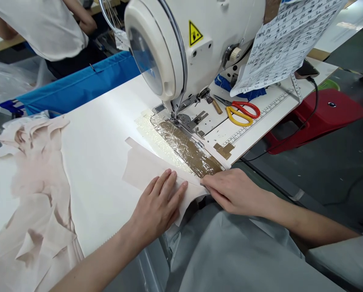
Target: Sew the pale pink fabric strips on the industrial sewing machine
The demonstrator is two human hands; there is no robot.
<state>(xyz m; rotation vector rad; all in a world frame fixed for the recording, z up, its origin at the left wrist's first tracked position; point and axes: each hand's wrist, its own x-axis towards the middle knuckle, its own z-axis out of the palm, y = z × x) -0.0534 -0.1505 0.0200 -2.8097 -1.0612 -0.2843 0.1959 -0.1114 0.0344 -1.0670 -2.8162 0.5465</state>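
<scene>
A pale pink fabric piece (144, 164) lies on the white table in front of the sewing machine (199, 48), its near end hanging over the front edge. My left hand (161, 198) rests flat on this piece with its fingers stretched out. At the table's edge, my right hand (233, 188) pinches the right end of the fabric between thumb and bent fingers. Just beyond the hands is a strip of brown tape (187, 148) under clear film, leading up to the needle area (175, 117). No fabric shows under the needle.
Pale pink fabric pieces (38, 194) are heaped at the left. Scissors (242, 112) with red and yellow handles lie right of the needle. A printed sheet (287, 44) hangs at the upper right, above a red stool (318, 117). Another person (47, 28) sits beyond the blue cloth (84, 87).
</scene>
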